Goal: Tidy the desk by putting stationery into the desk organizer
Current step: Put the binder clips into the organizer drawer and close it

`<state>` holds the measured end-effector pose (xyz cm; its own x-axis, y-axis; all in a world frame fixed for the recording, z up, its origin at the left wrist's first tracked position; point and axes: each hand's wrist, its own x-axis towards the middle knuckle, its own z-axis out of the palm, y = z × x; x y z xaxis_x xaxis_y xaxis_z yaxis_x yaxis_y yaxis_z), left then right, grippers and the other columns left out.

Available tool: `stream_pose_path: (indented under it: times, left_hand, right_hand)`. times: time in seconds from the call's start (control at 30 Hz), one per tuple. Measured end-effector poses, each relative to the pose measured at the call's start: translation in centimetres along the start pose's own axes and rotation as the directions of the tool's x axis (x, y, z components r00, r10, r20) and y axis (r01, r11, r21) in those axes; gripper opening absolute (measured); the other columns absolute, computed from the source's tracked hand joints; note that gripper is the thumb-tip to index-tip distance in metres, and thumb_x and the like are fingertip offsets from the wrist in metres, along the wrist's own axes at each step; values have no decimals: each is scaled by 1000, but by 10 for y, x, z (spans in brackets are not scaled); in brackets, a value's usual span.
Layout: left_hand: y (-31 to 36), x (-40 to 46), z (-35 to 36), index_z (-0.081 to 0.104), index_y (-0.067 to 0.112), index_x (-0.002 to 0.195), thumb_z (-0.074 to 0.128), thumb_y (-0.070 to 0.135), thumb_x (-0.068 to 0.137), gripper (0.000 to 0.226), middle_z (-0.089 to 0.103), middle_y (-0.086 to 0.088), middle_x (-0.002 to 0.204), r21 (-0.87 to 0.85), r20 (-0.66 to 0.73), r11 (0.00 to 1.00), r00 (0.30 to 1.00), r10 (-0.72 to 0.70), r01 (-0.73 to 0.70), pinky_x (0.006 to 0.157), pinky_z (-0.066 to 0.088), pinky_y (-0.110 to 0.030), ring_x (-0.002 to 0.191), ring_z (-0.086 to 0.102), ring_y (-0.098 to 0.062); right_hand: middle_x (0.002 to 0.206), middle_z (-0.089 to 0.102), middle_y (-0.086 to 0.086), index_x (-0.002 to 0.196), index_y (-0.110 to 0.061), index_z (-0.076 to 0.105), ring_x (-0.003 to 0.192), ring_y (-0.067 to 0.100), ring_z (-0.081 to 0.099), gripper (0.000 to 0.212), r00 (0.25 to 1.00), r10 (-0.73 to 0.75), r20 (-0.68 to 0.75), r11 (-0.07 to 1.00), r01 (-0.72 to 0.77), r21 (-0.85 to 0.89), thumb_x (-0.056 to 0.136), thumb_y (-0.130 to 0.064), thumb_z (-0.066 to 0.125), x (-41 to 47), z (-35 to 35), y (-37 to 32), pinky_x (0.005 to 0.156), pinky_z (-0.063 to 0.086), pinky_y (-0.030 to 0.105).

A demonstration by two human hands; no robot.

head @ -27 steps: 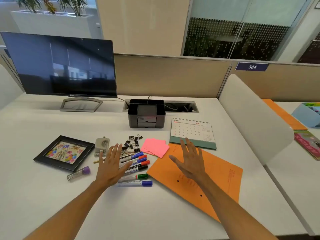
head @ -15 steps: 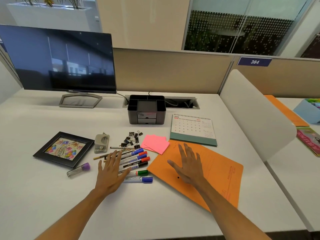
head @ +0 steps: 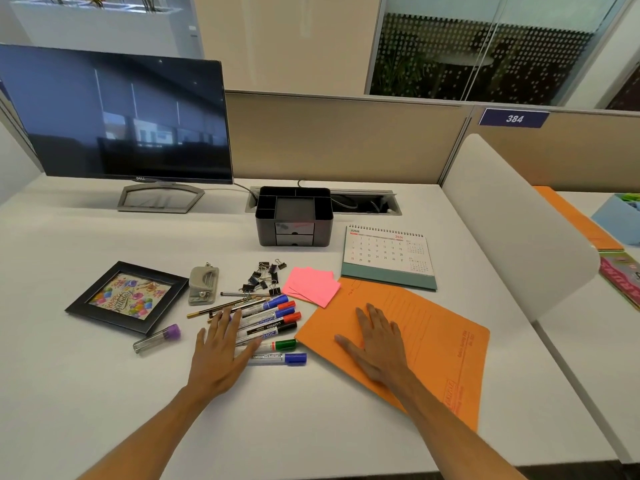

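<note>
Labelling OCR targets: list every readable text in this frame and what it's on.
"384": blue partition sign
"DELL": monitor bezel
"JUNE", "2026": desk calendar; small dates mostly unreadable
"HAPPY Birthday": framed picture
Markers: brand print too blurred
Orange folder: red print unreadable
</note>
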<state>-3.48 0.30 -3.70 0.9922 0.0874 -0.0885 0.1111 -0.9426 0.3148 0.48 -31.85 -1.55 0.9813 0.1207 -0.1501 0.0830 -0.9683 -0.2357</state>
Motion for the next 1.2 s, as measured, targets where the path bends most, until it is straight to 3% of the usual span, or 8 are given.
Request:
stream_pose_path:
  times: [0.27,0.4,0.5,0.67,0.9,1.2]
  left_hand:
    - [-2,8,-6,33,15,149,1,82,81,101,32,-10,156,-32,-115,999,993,16,-19,117,23,-48,143,29,-26]
    - [2,19,-11,35,16,147,7,79,83,94,34,-9,155,-50,-144,998,989,22,-30,117,21,-46,143,29,-25]
    - [7,29,-16,35,18,147,12,78,84,91,35,-8,154,-59,-168,997,985,33,-43,116,23,-46,143,30,-25]
    - [14,51,-24,40,15,144,17,76,85,88,40,-10,151,-71,-201,996,979,43,-58,114,28,-49,140,35,-28]
    - [25,86,-34,40,15,144,23,70,89,79,39,-10,151,-49,-217,994,973,83,-96,115,26,-50,140,33,-27]
    - [36,133,-47,39,14,143,24,67,90,77,37,-11,151,-18,-242,987,959,150,-159,115,25,-50,140,32,-28]
  right_hand:
    - [158,25,2,149,-23,31,145,20,23,104,992,8,-126,1000,-4,31,71,-86,1,13,-16,-6,117,17,43]
    - [153,37,2,145,-23,38,140,20,34,108,983,-5,-182,996,21,87,70,-87,-4,24,-22,-12,114,25,41]
    - [146,45,1,143,-22,41,132,19,43,95,979,-23,-202,993,45,107,79,-84,11,35,-25,-19,108,33,39]
    - [128,59,-1,137,-20,49,115,18,55,59,971,-29,-239,972,83,219,93,-59,45,54,-31,-33,94,45,36]
    - [110,61,-7,135,-23,50,96,10,57,55,990,-5,-140,916,61,397,92,-56,51,84,-34,-58,85,52,34]
    - [113,62,-3,134,-21,52,94,12,58,52,998,37,-53,774,5,633,91,-49,58,118,-32,-88,86,52,37]
